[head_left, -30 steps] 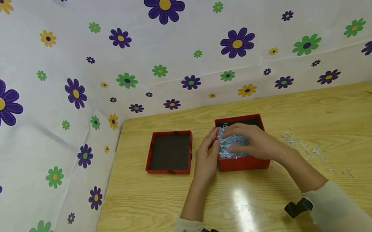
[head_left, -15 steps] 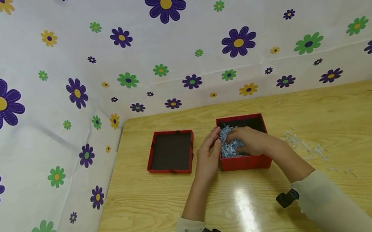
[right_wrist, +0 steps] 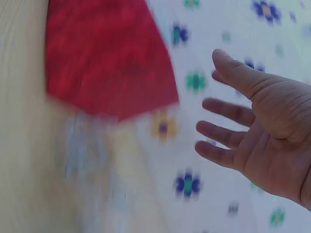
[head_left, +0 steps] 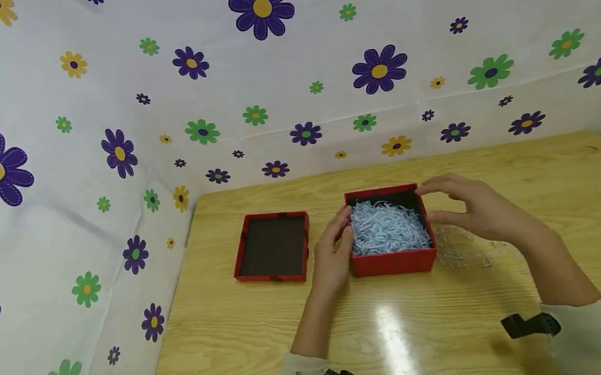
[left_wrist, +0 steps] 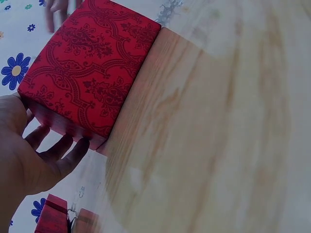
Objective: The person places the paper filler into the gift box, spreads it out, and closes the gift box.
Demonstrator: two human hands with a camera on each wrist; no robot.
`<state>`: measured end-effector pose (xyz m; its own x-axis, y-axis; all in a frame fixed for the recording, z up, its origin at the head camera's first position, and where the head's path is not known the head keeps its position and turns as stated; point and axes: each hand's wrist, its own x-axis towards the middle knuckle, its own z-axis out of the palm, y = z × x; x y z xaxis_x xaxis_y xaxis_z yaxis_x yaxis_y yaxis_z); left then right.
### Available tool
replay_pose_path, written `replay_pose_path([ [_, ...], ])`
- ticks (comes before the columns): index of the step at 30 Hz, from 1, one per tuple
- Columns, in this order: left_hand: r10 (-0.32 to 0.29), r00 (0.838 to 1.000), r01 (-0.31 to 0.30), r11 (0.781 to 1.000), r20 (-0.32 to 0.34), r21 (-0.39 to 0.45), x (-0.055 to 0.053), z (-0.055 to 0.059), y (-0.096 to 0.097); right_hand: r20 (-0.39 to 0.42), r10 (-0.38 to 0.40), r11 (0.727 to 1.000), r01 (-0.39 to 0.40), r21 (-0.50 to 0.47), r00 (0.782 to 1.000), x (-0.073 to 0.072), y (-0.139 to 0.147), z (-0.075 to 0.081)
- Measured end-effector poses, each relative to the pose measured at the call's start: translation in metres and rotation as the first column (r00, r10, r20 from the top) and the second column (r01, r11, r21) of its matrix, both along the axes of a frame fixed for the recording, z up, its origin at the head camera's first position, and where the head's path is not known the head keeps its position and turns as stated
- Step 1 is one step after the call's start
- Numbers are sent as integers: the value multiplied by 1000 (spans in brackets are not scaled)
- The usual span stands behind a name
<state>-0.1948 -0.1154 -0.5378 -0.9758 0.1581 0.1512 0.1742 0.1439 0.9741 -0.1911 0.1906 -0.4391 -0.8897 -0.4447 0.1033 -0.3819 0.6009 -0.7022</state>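
Observation:
A red box (head_left: 393,263) with a dark inside stands at the middle of the table, filled with pale blue shredded paper (head_left: 386,229). Against the box's left wall rests my left hand (head_left: 332,259), fingertips at the wall. The left wrist view shows the box's patterned red side (left_wrist: 92,58) and my left hand (left_wrist: 24,155) with its fingers along the end wall. To the right of the box is my right hand (head_left: 479,209), fingers spread and loosely bent, with nothing in them. In the right wrist view that hand (right_wrist: 265,126) appears apart from the red box (right_wrist: 109,58), which is blurred.
A shallow red lid (head_left: 275,249) with a dark inside lies upturned to the left of the box. Loose paper shreds (head_left: 462,249) are scattered on the wooden table (head_left: 231,340) beneath and beside the right hand. A flowered cloth (head_left: 234,85) hangs behind the table and along its sides.
My right hand has come out of the box and moved right to beside its right wall. The shredded paper now lies across the box's whole width. The left hand stays at the left wall.

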Motion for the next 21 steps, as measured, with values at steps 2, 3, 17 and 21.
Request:
replay_pose_path([
  [2,-3,1000,3,1000,5,0,1,0,0,47,-82,997,82,3,996,10,26,-10],
  [3,-4,1000,4,1000,9,2,1,-1,0,82,-120,993,120,4,989,16,37,-17],
  [17,4,1000,-4,1000,-14,-8,-2,1,-3,157,-148,988,154,-27,976,38,56,-96],
  [21,4,1000,-4,1000,-1,-15,1,-1,0,62,-87,996,85,40,994,35,40,-99],
])
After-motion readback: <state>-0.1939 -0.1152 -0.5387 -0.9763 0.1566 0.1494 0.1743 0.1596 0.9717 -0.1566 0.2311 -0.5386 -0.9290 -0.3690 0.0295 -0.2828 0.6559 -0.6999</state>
